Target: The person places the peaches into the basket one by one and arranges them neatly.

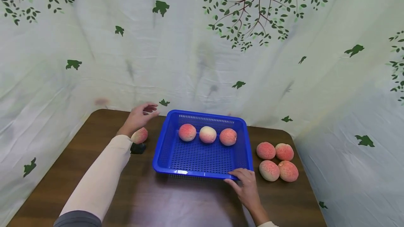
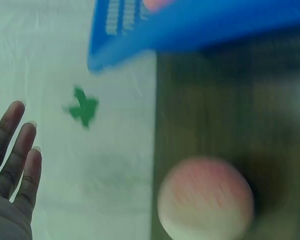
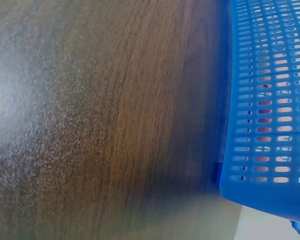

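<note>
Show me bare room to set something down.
Free: table on the near side of the blue basket, left of the right hand; basket floor before its three peaches. Crowded: right of the basket, with four peaches; left, around the left hand and lone peach.

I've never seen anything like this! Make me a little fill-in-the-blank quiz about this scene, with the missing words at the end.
1. Inside the blue basket there are ____ peaches.
2. On the table, just right of the basket, lie ____ loose peaches.
3. The person's ____ hand grips the basket.
4. The leaves printed on the pale backdrop are ____ in colour.

Missing words: three; four; right; green.
</note>
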`<act>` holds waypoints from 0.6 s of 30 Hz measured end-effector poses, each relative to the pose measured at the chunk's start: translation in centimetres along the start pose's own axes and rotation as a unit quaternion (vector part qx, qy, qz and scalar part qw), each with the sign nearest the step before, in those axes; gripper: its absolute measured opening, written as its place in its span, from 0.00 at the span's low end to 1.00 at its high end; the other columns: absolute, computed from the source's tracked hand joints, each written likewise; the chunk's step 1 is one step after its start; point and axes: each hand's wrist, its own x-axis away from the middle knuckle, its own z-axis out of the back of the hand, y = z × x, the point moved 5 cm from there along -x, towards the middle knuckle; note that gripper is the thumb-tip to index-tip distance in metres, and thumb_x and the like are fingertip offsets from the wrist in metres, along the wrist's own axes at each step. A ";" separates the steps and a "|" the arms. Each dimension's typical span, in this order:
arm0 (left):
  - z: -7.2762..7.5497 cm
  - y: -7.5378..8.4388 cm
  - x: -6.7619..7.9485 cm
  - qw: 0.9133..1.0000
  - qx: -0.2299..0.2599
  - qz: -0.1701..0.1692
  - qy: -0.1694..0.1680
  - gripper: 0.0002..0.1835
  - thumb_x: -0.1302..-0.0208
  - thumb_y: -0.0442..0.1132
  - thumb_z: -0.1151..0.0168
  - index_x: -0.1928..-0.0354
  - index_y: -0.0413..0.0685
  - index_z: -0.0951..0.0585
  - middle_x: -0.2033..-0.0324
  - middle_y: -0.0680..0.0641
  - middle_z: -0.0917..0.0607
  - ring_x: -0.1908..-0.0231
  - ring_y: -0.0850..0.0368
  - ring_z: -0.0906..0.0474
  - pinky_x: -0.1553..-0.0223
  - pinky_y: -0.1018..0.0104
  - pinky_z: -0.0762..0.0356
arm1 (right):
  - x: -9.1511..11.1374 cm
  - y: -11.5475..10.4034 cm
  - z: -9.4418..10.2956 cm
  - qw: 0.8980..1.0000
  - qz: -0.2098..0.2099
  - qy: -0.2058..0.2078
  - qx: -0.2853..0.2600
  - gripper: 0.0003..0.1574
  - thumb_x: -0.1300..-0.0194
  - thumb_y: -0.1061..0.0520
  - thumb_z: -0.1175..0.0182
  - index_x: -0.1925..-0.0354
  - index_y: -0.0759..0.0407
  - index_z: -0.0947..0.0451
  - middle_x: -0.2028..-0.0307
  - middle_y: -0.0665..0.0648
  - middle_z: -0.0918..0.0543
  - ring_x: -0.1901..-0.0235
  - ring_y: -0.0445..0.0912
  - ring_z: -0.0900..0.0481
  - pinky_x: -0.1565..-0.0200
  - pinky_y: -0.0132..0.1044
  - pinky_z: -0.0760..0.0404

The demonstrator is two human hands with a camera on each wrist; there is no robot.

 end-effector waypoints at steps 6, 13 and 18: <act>2.1 -3.5 2.9 0.999 0.005 0.052 0.011 0.31 0.33 0.54 0.43 0.38 0.38 0.29 0.43 0.32 0.24 0.42 0.36 0.29 0.40 0.43 0.35 | 0.0 0.1 0.1 1.000 -0.003 -0.002 0.000 0.15 0.55 0.54 0.26 0.67 0.58 0.16 0.69 0.49 0.16 0.65 0.45 0.21 0.55 0.36 0.39; 2.3 -7.4 5.1 0.996 -0.021 0.084 0.029 0.34 0.35 0.57 0.41 0.36 0.41 0.31 0.36 0.34 0.31 0.34 0.32 0.41 0.39 0.36 0.43 | 0.0 -0.2 0.1 1.000 -0.020 -0.012 0.005 0.16 0.56 0.55 0.25 0.66 0.58 0.15 0.68 0.49 0.16 0.64 0.45 0.21 0.56 0.38 0.38; 1.5 -9.4 6.1 0.993 -0.021 0.113 0.023 0.37 0.36 0.55 0.38 0.32 0.42 0.35 0.32 0.31 0.38 0.33 0.29 0.46 0.39 0.33 0.46 | -0.1 -0.4 0.0 1.000 -0.021 -0.013 0.005 0.17 0.59 0.57 0.24 0.67 0.58 0.15 0.68 0.49 0.16 0.64 0.45 0.20 0.56 0.38 0.38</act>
